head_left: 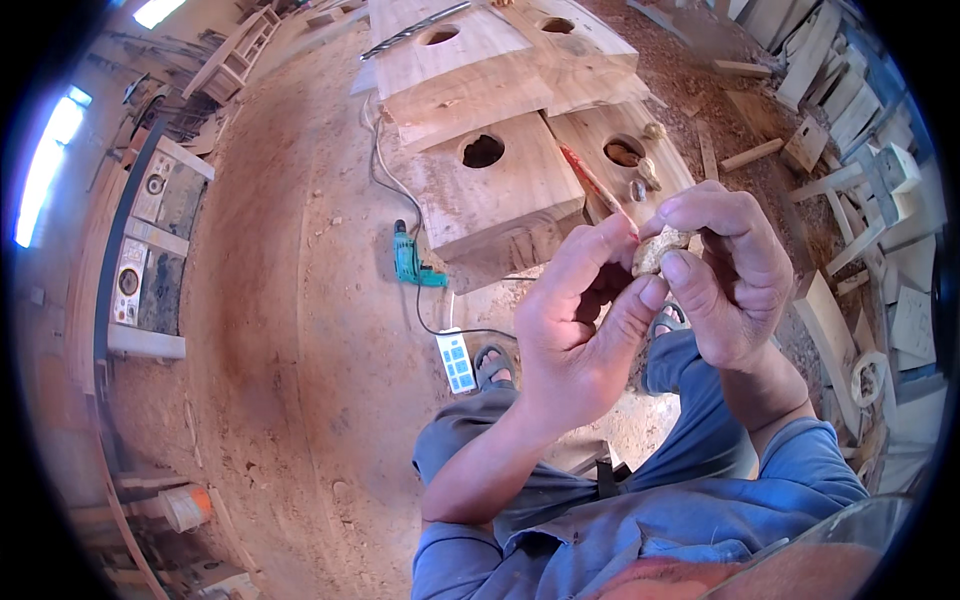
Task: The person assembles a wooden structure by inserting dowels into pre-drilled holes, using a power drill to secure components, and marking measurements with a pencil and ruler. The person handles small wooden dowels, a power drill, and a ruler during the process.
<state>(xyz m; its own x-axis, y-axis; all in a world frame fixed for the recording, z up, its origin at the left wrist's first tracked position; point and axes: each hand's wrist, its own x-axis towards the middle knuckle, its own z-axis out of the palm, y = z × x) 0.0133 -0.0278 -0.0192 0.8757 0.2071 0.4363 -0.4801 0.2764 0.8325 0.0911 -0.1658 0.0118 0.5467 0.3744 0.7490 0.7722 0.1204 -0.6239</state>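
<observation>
In front of me, both hands are raised and pinch one tan, knobbly peanut [653, 254] between thumbs and fingertips. My left hand [580, 325] grips it from the left side. My right hand [730, 275] closes on it from the right. A thin red pencil [592, 180] runs from above the wooden blocks to my left fingertips; I cannot tell whether the fingers hold it. On the wooden block [565, 125] behind my hands lie another peanut-like piece [649, 176] and a small dark bit [637, 189], beside a round hole [624, 151].
Several thick wooden blocks [480, 205] with round holes stand ahead, a long drill bit [415, 30] on top. A teal power drill [414, 262] and a white power strip [455, 360] lie on the floor, with cables. Scrap wood [830, 330] is piled at right, a bucket [186, 508] at left.
</observation>
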